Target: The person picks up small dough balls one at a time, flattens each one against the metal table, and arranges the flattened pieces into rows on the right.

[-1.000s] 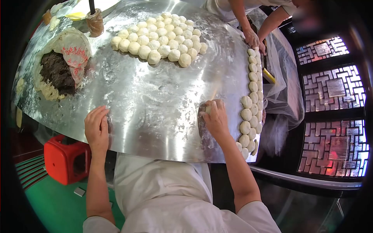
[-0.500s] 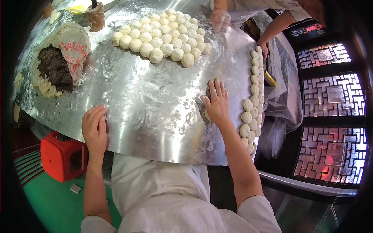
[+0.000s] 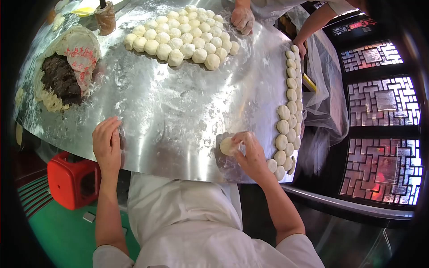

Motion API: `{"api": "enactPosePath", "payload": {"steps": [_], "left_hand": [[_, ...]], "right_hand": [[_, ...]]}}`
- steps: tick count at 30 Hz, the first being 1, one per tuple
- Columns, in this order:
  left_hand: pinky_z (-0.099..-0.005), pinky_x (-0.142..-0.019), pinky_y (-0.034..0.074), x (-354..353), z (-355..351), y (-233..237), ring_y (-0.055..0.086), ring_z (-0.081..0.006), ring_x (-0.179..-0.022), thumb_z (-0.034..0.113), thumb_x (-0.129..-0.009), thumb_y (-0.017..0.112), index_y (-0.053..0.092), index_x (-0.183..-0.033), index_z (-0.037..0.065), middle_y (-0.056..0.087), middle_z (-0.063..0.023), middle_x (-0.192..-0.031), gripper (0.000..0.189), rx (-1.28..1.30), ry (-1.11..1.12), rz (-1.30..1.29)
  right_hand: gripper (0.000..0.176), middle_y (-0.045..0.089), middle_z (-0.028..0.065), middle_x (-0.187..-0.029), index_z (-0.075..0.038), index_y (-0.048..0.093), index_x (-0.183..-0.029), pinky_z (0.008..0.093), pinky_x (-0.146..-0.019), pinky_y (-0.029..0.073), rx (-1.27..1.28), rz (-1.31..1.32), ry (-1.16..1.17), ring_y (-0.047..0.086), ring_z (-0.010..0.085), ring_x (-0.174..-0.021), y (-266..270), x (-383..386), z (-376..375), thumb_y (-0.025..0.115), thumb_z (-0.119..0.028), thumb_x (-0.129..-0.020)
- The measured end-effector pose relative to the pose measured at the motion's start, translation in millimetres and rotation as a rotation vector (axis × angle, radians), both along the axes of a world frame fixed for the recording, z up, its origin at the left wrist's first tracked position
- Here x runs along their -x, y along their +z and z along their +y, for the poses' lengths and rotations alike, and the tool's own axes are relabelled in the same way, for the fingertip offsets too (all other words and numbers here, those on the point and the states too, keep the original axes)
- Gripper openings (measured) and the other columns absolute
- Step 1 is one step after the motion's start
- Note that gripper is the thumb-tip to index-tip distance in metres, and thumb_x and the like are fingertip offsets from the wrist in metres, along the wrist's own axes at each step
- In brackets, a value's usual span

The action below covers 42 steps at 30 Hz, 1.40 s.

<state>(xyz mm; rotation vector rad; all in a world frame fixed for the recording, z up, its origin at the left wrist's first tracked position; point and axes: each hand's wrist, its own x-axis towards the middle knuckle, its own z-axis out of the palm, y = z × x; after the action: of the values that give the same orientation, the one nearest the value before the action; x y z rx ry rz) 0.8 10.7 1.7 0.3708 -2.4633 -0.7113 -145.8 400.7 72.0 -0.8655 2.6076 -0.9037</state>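
The right hand (image 3: 249, 154) has its fingers bent, a little apart, and the fingers and thumb hold the side of a round dough piece (image 3: 227, 146). That piece sits on the shiny table (image 3: 165, 111), near the front edge. The left hand (image 3: 106, 140) is at the edge too — its fingers are nearly straight and close together, with no dough showing in them. Many dough balls (image 3: 174, 57) sit farther back, and flatter ones (image 3: 282, 127) make rows on the right.

The right grip (image 3: 252, 155), flat earlier, has drawn back, its fingers now curled against a dough round (image 3: 227, 146).
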Motion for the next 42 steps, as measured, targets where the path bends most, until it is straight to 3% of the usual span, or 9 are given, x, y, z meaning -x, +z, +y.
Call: {"api": "enactPosePath", "payload": {"steps": [7,11,14,16,19,23,29,37,42], "left_hand": [[-0.0409,-0.109,0.044,-0.7,-2.4,-2.8,0.060,-0.0300,-0.124,0.002,-0.100,0.057,0.070,-0.119,0.005,0.069,-0.0105,-0.128,0.023,0.019,-0.035,0.007],[-0.0405,-0.108,0.044,1.9,-2.9,2.8,0.061,-0.0294,-0.124,0.003,-0.098,0.058,0.072,-0.116,0.006,0.070,-0.0090,-0.126,0.023,0.029,0.001,-0.011],[-0.0408,-0.108,0.044,-0.8,-0.5,3.0,0.062,-0.0297,-0.123,0.004,-0.098,0.058,0.072,-0.116,0.005,0.071,-0.0096,-0.126,0.023,0.008,0.007,-0.033],[-0.0410,-0.108,0.044,-0.1,-4.3,-3.2,0.062,-0.0298,-0.123,0.004,-0.099,0.057,0.072,-0.115,0.005,0.071,-0.0101,-0.126,0.022,0.020,-0.012,-0.014],[-0.0412,-0.108,0.045,-0.2,-4.8,-7.1,0.062,-0.0297,-0.123,0.005,-0.100,0.056,0.072,-0.116,0.005,0.071,-0.0103,-0.126,0.022,0.015,-0.008,-0.009],[-0.0414,-0.108,0.045,0.6,-4.1,-5.3,0.062,-0.0296,-0.123,0.005,-0.101,0.055,0.072,-0.116,0.005,0.070,-0.0108,-0.125,0.022,0.036,-0.020,-0.005],[-0.0412,-0.108,0.045,1.9,-1.9,-0.6,0.062,-0.0307,-0.122,0.005,-0.101,0.054,0.071,-0.115,0.002,0.070,-0.0119,-0.125,0.023,0.016,-0.005,-0.057],[-0.0413,-0.108,0.044,1.4,-3.2,0.9,0.061,-0.0306,-0.122,0.004,-0.100,0.054,0.072,-0.115,0.002,0.070,-0.0125,-0.126,0.023,0.018,-0.002,-0.079],[-0.0415,-0.109,0.044,0.0,-4.5,-3.6,0.061,-0.0309,-0.123,0.005,-0.100,0.054,0.072,-0.115,0.003,0.070,-0.0117,-0.126,0.023,0.050,0.009,-0.073]], "right_hand": [[0.063,0.053,0.0242,-0.148,-0.001,0.051,-0.143,0.0580,-0.113,0.033,-0.280,0.626,-0.097,0.046,0.0423,-0.138,-54.8,29.6,-65.4,0.067,-0.040,-0.096],[0.065,0.051,0.0254,-0.152,-0.001,0.051,-0.143,0.0594,-0.116,0.029,-0.199,0.519,-0.083,0.043,0.0417,-0.143,-61.7,38.5,-45.3,0.068,-0.041,-0.095],[0.059,0.059,0.0252,-0.139,-0.003,0.052,-0.139,0.0562,-0.108,0.040,-0.288,0.548,-0.083,0.055,0.0419,-0.129,-37.3,2.5,-7.9,0.074,-0.030,-0.092],[0.047,0.064,0.0241,-0.121,-0.004,0.056,-0.127,0.0503,-0.093,0.051,-0.010,-0.211,-0.359,0.063,0.0431,-0.107,-30.6,-24.3,11.9,0.078,-0.013,-0.086],[0.038,0.062,0.0215,-0.108,-0.004,0.057,-0.115,0.0468,-0.079,0.053,0.070,0.253,-0.351,0.063,0.0432,-0.091,-24.3,-34.8,46.1,0.077,-0.001,-0.083],[0.036,0.064,0.0176,-0.109,-0.003,0.059,-0.117,0.0474,-0.085,0.052,-0.207,0.620,-0.227,0.063,0.0396,-0.099,1.1,-21.1,102.2,0.071,0.003,-0.084],[0.033,0.067,0.0161,-0.114,-0.001,0.068,-0.111,0.0468,-0.092,0.051,-0.207,0.485,-0.193,0.064,0.0373,-0.107,17.9,11.7,126.0,0.056,0.010,-0.082],[0.044,0.068,0.0036,-0.122,-0.013,0.074,-0.113,0.0412,-0.107,0.043,-0.520,0.300,0.312,0.059,0.0280,-0.118,22.3,45.6,124.2,0.064,0.009,-0.076],[0.043,0.068,0.0064,-0.122,-0.009,0.070,-0.118,0.0412,-0.104,0.046,-0.530,0.256,0.252,0.059,0.0293,-0.119,22.2,42.0,116.8,0.063,0.008,-0.079]]}}
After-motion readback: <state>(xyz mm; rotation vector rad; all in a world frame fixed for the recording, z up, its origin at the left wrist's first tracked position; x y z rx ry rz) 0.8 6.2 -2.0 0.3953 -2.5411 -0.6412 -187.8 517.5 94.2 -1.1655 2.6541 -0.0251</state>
